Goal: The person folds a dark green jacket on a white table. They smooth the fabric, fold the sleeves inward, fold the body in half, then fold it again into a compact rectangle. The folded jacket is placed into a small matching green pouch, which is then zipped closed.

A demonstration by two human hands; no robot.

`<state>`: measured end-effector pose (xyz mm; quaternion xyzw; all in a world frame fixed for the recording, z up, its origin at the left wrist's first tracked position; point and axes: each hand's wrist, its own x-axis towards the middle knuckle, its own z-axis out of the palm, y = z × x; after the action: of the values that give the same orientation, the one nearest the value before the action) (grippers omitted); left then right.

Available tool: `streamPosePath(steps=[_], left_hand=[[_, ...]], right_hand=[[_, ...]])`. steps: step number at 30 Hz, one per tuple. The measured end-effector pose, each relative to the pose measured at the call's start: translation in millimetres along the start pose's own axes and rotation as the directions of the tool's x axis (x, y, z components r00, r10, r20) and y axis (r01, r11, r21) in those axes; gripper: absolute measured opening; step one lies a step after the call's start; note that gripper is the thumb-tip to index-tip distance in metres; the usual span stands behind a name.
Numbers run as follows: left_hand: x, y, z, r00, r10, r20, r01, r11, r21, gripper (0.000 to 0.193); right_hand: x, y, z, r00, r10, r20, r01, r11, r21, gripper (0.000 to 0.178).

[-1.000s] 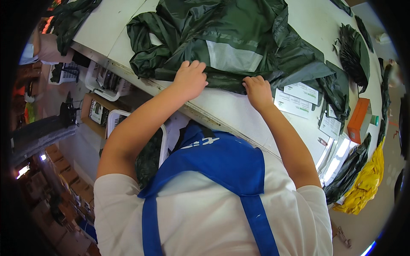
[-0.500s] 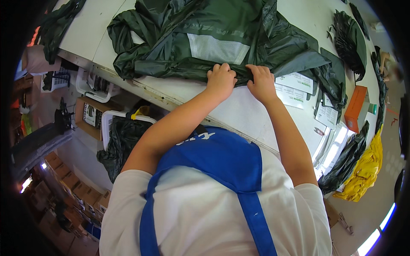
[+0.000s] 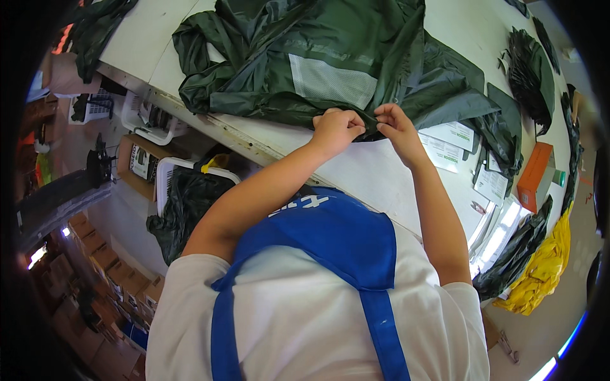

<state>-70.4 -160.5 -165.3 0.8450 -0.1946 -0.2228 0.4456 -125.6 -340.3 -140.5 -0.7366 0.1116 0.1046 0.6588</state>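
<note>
A dark green, shiny rain jacket (image 3: 330, 44) lies crumpled across the white table, with a pale mesh panel (image 3: 330, 79) showing in its middle. My left hand (image 3: 338, 131) is closed on the near edge of the jacket, thumb and fingers pinched together. Just to its right, my right hand (image 3: 399, 132) pinches the same edge between thumb and bent fingers. A short stretch of hem runs between the two hands. The exact spot under the fingertips is partly hidden.
Printed sheets (image 3: 448, 143) lie partly under the jacket's right side. Further right are an orange box (image 3: 535, 176), small pliers (image 3: 478, 207) and yellow fabric (image 3: 540, 260). Below the table's left edge stand white baskets (image 3: 166, 171) and a cardboard box (image 3: 136, 159). Another person's arm (image 3: 70, 73) shows far left.
My hands have gone from resting on the jacket's edge to pinching it, fingers curling in. The whole view has shifted slightly, so the scene sits lower and to the right.
</note>
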Motion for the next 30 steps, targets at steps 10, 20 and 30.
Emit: streamPosePath(steps=[10,20,30], left_hand=[[-22.0,12.3,-49.9,0.978,0.190,-0.081,-0.095,0.761,0.642,0.004],[-70.6,-22.0,-140.7,0.833,0.206,-0.514,0.175,0.782,0.598,0.038],[-79.2,2.7,-63.5,0.898,0.426,0.110,-0.406,0.898,-0.170,0.021]], right_hand=[[-21.4,-13.0,0.7,0.832,-0.555,0.017,0.318,0.451,-0.834,0.014],[-50.7,1.6,-26.5,0.972,-0.224,-0.076,0.031,0.440,-0.898,0.012],[5.7,-39.7,69.1,0.981,0.059,-0.183,-0.080,0.991,-0.112,0.059]])
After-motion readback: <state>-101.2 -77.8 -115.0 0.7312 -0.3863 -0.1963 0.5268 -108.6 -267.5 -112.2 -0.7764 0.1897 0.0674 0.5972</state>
